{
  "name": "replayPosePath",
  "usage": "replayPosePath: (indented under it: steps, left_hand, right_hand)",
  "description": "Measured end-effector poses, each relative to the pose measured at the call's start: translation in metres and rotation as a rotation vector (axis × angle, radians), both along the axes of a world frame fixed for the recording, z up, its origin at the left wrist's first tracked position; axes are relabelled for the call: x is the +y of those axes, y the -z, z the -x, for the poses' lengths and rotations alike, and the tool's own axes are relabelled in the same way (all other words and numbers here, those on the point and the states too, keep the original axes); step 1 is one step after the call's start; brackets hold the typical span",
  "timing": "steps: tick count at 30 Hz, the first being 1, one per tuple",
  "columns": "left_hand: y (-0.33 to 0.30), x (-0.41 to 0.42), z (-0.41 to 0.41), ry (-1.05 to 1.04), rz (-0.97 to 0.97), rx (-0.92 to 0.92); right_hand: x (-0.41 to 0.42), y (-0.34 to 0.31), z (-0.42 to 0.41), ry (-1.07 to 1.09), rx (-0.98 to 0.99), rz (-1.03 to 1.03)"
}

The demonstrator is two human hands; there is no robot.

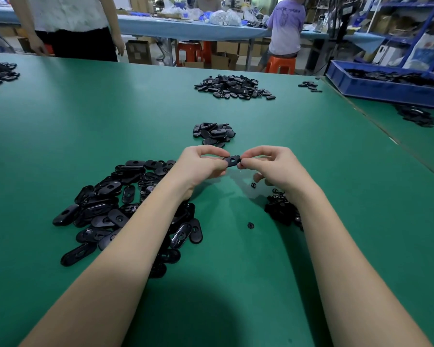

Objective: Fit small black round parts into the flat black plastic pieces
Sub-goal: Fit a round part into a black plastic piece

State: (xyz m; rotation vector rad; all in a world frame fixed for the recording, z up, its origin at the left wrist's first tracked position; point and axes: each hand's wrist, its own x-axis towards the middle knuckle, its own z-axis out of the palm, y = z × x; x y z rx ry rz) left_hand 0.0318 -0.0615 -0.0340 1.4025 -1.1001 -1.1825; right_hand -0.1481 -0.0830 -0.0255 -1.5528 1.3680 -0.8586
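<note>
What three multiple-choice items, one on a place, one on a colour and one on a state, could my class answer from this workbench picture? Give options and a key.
1. Where does the big pile of flat black pieces lie?
A. under and beside the left forearm
B. inside the blue tray
C. on an orange stool

2. What colour is the table top?
A. grey
B. green
C. white

3. How is the flat piece between the hands held?
A. lying loose on the table
B. in the left hand alone
C. pinched at both ends, one hand on each

Key: 1 A, the pile spreads round the left forearm. 2 B, the surface is green all over. 3 C, the left hand and the right hand each grip one end above the table.
</note>
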Motion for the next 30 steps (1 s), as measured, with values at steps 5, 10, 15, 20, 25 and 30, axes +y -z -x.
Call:
replayPosePath:
  steps: [5,10,15,20,25,30]
  left_hand:
    - [-0.0009,0.0011,0.0014,-0.003,-0.005,-0.007]
    - [-0.0007,0.0013,0.0022,0.02,0.0,-0.014]
    - [0.0014,-0.0008,0.0,0.045,0.02,-0.032]
    - [0.0014,-0.0013,-0.0002,0.065,0.05,-0.056]
    - [-0.0005,-0.0002,0.0019,0.095,0.066,-0.055]
    - [-0.0005,-0.0001,0.0006,0.094,0.063,-0.048]
  right_hand:
    - [0.0001,0.0006,0.0,0.053,-0.068,-0.035]
    - [0.0012,0.0017,-0.0008,0.087,-0.066,-0.06]
    - [-0.0028,0.0042,-0.002,0.109,-0.005,-0.002]
    - [-0.0063,0.0036,-0.0045,0.109,0.096,0.084]
    - [-0.0071,0.0027,-0.0091,0.132,0.171,0.107]
    - [-0.0059,0.0032,-0.0082,0.129,0.126,0.108]
